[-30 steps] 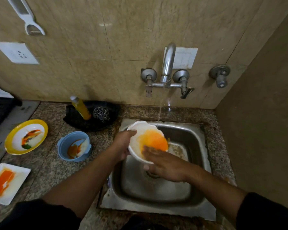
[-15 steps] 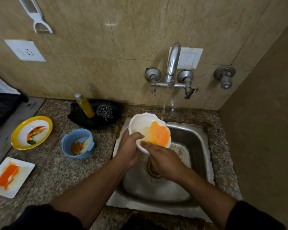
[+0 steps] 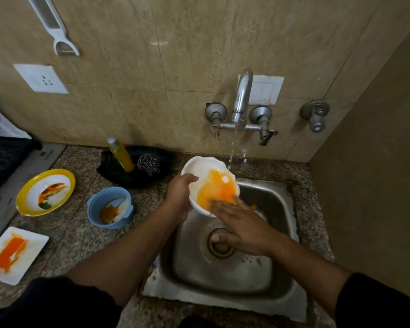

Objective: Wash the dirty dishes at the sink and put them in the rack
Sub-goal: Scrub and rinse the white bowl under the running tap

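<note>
Just over the back-left corner of the sink [image 3: 223,297], a white bowl [image 3: 204,169] is held tilted toward the camera, its inside smeared with orange. The left hand [image 3: 180,197] grips the bowl's left rim, thumb hooked over the edge and fingers underneath. The right hand [image 3: 244,228] lies flat with straight fingers [image 3: 223,204] pressed into the orange patch at the bowl's near edge; it holds nothing. A thin stream of water [image 3: 231,150] falls from the tap [image 3: 242,95] and meets the bowl's far right rim. On the counter [image 3: 69,233] to the left sit three more dirty dishes, well apart from one another: a blue bowl [image 3: 95,216] nearest the sink, a yellow plate [image 3: 24,197] beyond it, and a square plate [image 3: 33,263] with an orange streak at the left edge. Behind the blue bowl, against the wall, a black tray [image 3: 133,178] holds a yellow bottle [image 3: 121,155] and a steel scrubber [image 3: 148,163] side by side.
</note>
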